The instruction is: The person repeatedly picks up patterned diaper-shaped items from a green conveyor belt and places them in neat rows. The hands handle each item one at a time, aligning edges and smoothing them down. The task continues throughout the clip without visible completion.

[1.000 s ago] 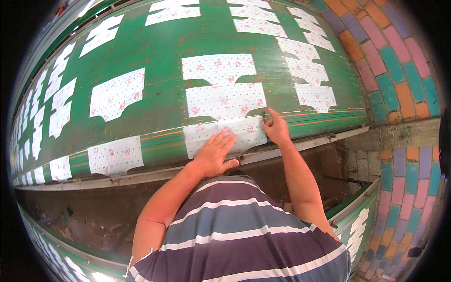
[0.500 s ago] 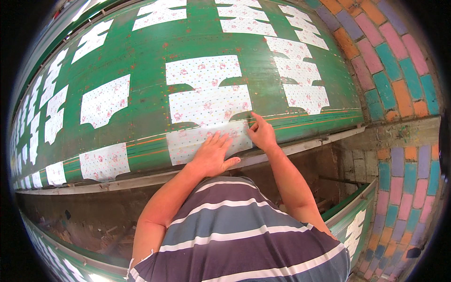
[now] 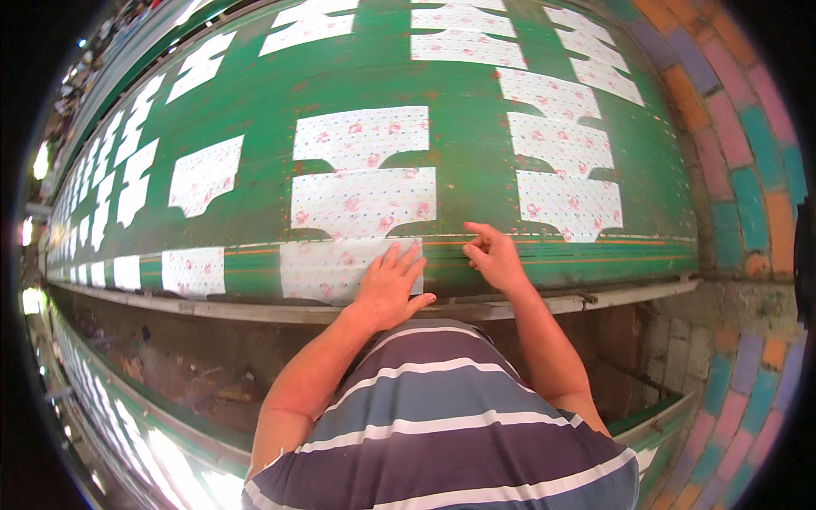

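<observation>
The floral white piece [image 3: 327, 268] lies under the left hand [image 3: 387, 289] with flat, released fingers [image 3: 390, 258], apart from the half-curled right hand [image 3: 497, 262], grip unclear.

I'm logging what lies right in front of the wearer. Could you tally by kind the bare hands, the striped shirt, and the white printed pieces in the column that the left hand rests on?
Bare hands, left hand and right hand: 2
Striped shirt: 1
White printed pieces, far piece, middle piece and near piece: 3
Total: 6
</observation>
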Demonstrator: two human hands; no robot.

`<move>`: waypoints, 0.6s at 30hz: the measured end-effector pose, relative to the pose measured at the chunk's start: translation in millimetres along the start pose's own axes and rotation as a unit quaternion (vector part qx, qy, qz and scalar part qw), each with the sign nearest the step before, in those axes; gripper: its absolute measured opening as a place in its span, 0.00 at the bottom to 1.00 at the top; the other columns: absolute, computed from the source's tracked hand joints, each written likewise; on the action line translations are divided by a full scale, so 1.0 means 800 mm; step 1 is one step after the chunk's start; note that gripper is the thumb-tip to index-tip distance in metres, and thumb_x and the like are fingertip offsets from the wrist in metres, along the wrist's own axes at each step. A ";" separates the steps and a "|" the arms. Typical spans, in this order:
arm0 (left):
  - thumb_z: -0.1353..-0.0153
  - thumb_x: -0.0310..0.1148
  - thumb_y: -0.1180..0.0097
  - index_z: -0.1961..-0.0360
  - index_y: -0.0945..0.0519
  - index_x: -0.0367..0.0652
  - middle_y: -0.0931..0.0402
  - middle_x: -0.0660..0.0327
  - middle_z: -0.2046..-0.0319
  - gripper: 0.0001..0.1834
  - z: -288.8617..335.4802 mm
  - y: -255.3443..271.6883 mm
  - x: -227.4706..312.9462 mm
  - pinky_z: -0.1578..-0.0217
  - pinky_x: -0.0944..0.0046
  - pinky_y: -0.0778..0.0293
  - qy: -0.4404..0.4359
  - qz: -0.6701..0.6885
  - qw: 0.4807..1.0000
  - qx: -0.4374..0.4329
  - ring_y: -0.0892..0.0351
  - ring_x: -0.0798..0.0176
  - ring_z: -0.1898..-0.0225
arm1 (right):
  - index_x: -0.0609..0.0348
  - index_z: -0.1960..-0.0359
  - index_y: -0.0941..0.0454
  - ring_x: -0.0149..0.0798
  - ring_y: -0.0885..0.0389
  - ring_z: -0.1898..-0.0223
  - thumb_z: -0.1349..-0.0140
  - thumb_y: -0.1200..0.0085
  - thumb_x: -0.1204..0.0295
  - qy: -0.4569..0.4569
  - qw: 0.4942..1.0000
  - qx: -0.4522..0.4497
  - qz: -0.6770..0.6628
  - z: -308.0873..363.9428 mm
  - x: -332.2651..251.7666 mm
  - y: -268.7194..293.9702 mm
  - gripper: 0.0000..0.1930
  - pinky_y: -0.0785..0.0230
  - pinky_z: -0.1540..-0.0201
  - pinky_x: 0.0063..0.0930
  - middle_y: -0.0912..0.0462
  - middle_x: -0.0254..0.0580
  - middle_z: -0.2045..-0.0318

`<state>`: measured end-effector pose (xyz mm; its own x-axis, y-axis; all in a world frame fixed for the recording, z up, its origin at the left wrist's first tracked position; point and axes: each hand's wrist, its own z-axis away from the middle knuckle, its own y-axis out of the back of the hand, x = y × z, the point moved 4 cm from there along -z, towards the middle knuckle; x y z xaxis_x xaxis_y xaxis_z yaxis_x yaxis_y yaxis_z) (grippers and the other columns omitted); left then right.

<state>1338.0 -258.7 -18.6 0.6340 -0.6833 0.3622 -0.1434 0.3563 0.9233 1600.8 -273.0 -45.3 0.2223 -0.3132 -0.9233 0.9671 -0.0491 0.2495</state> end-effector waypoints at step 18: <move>0.26 0.58 0.37 0.22 0.28 0.41 0.35 0.40 0.21 0.42 0.049 0.023 -0.014 0.21 0.33 0.44 0.160 0.020 0.987 0.018 0.38 0.32 0.21 | 0.55 0.62 0.10 0.53 0.09 0.59 0.34 0.30 0.68 0.182 0.910 0.032 0.371 -0.124 -0.073 -0.012 0.06 0.17 0.56 0.49 0.09 0.44 0.59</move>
<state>1298.7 -269.4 -0.9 0.8336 -0.4313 0.3450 -0.1966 0.3522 0.9151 1590.9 -160.4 -22.4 0.8486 0.0520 -0.5265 0.5277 -0.0105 0.8494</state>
